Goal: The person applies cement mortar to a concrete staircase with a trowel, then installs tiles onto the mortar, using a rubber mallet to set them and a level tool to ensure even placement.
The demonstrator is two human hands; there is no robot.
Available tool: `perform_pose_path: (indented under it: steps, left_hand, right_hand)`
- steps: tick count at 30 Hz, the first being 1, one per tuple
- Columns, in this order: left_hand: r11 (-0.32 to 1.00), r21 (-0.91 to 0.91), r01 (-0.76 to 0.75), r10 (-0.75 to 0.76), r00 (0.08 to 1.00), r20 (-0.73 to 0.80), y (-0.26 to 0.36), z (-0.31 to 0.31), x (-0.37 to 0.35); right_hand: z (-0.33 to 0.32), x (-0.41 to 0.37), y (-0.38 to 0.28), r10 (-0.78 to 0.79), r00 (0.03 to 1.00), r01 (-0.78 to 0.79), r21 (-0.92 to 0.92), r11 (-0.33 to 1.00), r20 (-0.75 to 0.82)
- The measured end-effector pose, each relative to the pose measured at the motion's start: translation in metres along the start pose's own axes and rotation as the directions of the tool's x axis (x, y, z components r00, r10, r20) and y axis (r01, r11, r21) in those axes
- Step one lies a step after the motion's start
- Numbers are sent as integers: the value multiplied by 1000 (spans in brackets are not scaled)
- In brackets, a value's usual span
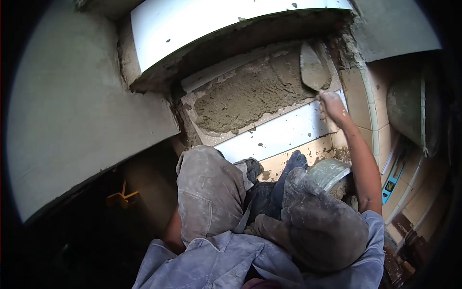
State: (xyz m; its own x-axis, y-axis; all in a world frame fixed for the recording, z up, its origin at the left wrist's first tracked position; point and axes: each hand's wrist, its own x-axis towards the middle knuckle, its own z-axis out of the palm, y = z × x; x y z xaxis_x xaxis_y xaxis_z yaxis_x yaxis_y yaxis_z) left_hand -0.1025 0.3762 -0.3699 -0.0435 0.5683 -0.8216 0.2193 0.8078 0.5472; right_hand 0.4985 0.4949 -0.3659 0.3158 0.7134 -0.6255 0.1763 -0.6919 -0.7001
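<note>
My right hand (333, 107) is closed round the handle of a pointed trowel (312, 68). The trowel's blade lies against the right end of a bed of wet grey mortar (245, 95). That mortar is spread roughly over a long ledge, with a bare strip along its front edge. A white strip (281, 131), spotted with mortar crumbs, runs along the front of the ledge. Only a bit of my left arm (173, 233) shows beside my left knee; the left hand itself is hidden.
A white slab (231, 21) overhangs behind the mortar. Grey plastered walls (82, 106) flank the ledge. By my right leg sits a mortar-smeared bowl (332, 172). A large bucket (406, 108) and a blue spirit level (391, 185) are farther right on the tiles.
</note>
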Motion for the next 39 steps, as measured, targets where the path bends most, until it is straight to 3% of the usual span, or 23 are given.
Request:
perform_pose_path:
  steps: [2,4,5,6,7,8,12,14,16,17,18,21,24,27,28,32,33,34,35,36,37,39]
  left_hand:
    - [1000,-23,-8,8,1000,-4,-1,-2,0]
    - [999,-49,-10,10,1000,-8,-3,-4,-2]
    - [998,-57,-9,8,1000,-7,-3,-5,-4]
    - [998,-66,-9,9,1000,-5,-4,-5,-4]
    - [997,-73,-10,9,1000,-3,-4,-5,-4]
    - [997,-82,-10,10,1000,-1,-3,-5,-4]
    - [994,-110,-22,22,1000,3,2,-5,-1]
    - [991,-127,-33,35,999,12,8,-4,6]
    - [988,-148,-46,49,999,16,13,-4,15]
    - [984,-167,-57,61,998,16,17,-3,21]
    - [981,-184,-67,72,997,18,21,-3,26]
    - [969,-230,-93,104,994,35,33,1,45]
    - [952,-285,-110,134,989,64,44,11,64]
    - [924,-366,-113,165,980,112,54,25,82]
    - [909,-404,-103,174,975,141,58,33,88]
    - [814,-581,26,179,939,293,82,62,100]
    - [777,-622,100,164,921,354,93,68,99]
    - [749,-632,198,137,887,440,101,72,98]
    - [796,-595,114,171,900,401,93,75,105]
    - [832,-554,22,211,911,353,80,76,115]
    - [861,-504,-67,250,919,304,66,77,124]
    - [863,-496,-96,265,922,283,63,81,129]
  right_hand:
    - [10,-6,-10,133,989,-140,136,981,59]
    - [52,-15,-10,147,969,-144,-29,989,198]
    - [81,10,41,-216,942,255,-128,958,258]
    - [105,-25,-4,139,952,-158,47,986,274]
    - [119,-26,-4,81,946,-84,-6,996,314]
    - [134,-35,-17,128,932,-123,-38,992,339]
    - [190,-48,-7,-139,852,243,-148,959,505]
    - [192,-56,-4,-328,775,599,-463,653,541]
    - [169,-36,11,-448,694,706,-413,575,564]
    - [144,-37,1,-408,785,608,-455,651,466]
    - [122,-30,4,-264,906,393,-421,818,331]
    - [64,-28,0,57,997,-41,-317,948,42]
    - [23,-13,11,-18,1000,16,-191,982,-11]
    - [22,-30,-1,33,999,-33,-180,983,-2]
    - [24,-45,-17,69,997,-64,-219,974,15]
    - [-22,-117,-10,-29,966,5,-95,995,-258]
    - [-40,-165,-34,21,978,-41,-92,995,-210]
    - [-70,-204,-30,-56,981,-1,-296,955,-184]
    - [-108,-244,-7,-64,982,-39,-516,856,-180]
    - [-113,-296,-47,287,940,-338,-399,852,-184]
    - [-131,-331,-37,348,920,-391,-452,802,-179]
    - [-168,-383,11,415,894,-439,-524,730,-172]
